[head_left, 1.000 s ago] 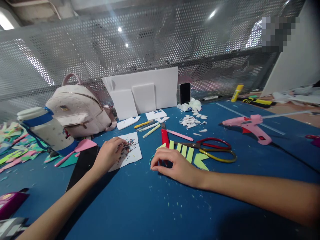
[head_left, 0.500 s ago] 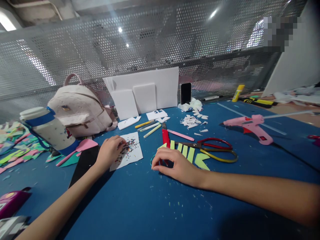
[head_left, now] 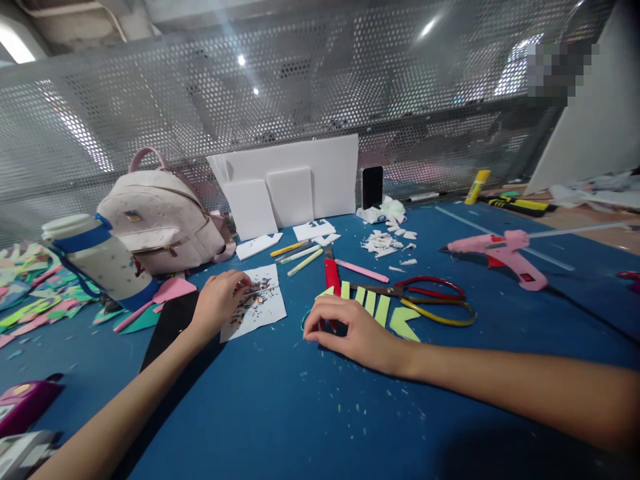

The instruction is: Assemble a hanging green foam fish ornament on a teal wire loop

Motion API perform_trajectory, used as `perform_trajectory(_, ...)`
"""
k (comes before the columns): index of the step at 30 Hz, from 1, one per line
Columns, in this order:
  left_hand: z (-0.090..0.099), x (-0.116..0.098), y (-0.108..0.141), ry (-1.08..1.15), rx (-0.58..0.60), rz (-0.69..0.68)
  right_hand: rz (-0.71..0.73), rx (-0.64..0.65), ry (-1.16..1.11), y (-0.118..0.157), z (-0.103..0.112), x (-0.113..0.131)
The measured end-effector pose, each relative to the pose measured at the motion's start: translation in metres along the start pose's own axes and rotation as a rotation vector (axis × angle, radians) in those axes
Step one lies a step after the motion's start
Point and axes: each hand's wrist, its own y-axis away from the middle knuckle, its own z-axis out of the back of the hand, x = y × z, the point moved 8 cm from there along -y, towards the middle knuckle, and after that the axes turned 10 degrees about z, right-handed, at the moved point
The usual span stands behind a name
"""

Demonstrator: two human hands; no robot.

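My left hand (head_left: 219, 301) is closed in a pinch on a thin pale stick (head_left: 264, 289). The stick lies low over a white sheet of paper (head_left: 273, 320) strewn with tiny coloured bits. Resting on the blue table, my right hand (head_left: 345, 328) has its fingers curled and thumb and fingertips together; whatever may be between them is too small to tell. A thin teal curve (head_left: 303, 320) shows beside its fingertips. Behind this hand lie pale green strips (head_left: 370, 302), a red-handled cutter (head_left: 331, 272) and scissors (head_left: 430, 290) with red and yellow handles.
A black tablet-like slab (head_left: 173, 323) lies under my left forearm. A bottle (head_left: 95, 257) and backpack (head_left: 160, 220) stand at left. Several pens (head_left: 305, 261), white scraps (head_left: 381, 243) and a propped phone (head_left: 372, 187) are farther back. A pink glue gun (head_left: 500, 250) with its cord lies right.
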Motion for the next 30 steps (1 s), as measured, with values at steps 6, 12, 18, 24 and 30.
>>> perform_trajectory(6,-0.002,-0.006,-0.001,-0.047,-0.001,0.002,0.000,-0.003,0.004,0.000,0.000,-0.001)
perform_trajectory(12,-0.002,-0.009,-0.001,-0.100,-0.014,0.008,-0.002,-0.001,0.004,0.000,0.000,-0.001)
perform_trajectory(18,-0.004,-0.009,-0.003,-0.163,-0.016,-0.008,-0.003,0.000,0.004,0.001,-0.001,-0.001)
perform_trajectory(24,0.000,-0.014,-0.002,-0.268,-0.030,-0.040,-0.003,0.002,0.004,0.001,0.000,-0.001)
perform_trajectory(30,0.001,-0.026,0.000,-0.391,-0.034,-0.074,0.002,-0.002,0.003,0.001,-0.001,-0.002)
